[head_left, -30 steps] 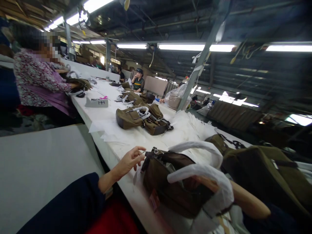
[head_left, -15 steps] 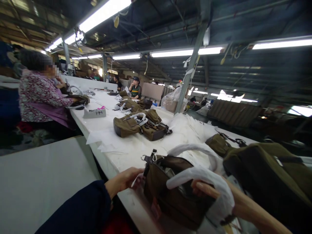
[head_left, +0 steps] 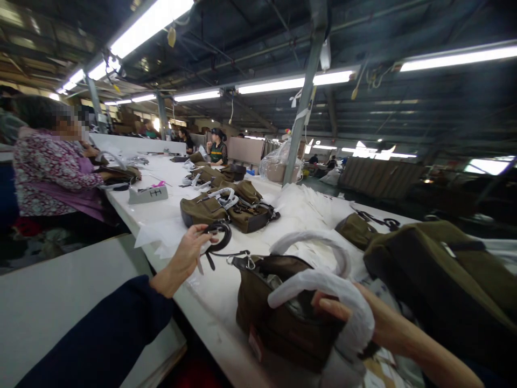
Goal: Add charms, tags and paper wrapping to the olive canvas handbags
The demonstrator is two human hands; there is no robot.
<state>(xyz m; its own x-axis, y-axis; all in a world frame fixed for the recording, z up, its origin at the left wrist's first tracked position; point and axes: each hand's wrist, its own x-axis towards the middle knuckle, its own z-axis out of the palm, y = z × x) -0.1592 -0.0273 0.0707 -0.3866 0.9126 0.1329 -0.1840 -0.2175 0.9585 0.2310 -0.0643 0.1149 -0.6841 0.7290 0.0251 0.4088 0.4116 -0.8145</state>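
Along the white worktable [head_left: 205,302], L hand [head_left: 183,258] holds a coiled black strap [head_left: 218,236] between curled fingers, just above the top. R hand [head_left: 343,307] grips the white-wrapped handle [head_left: 323,285] of an olive canvas bag [head_left: 274,318] standing on the table w/ its mouth open.

A long white work table [head_left: 204,293] ran away down the aisle. An olive canvas bag with white-wrapped handles [head_left: 283,318] stood at its near end, and a second olive bag [head_left: 357,229] lay just beyond. Farther along lay a leather-based olive bag [head_left: 226,207] on loose white tissue paper [head_left: 159,234], beside a heap of white tissue sheets [head_left: 307,207]. More olive bags [head_left: 212,174] and a grey block [head_left: 148,194] sat beyond. A lower grey table [head_left: 60,285] stood alongside.
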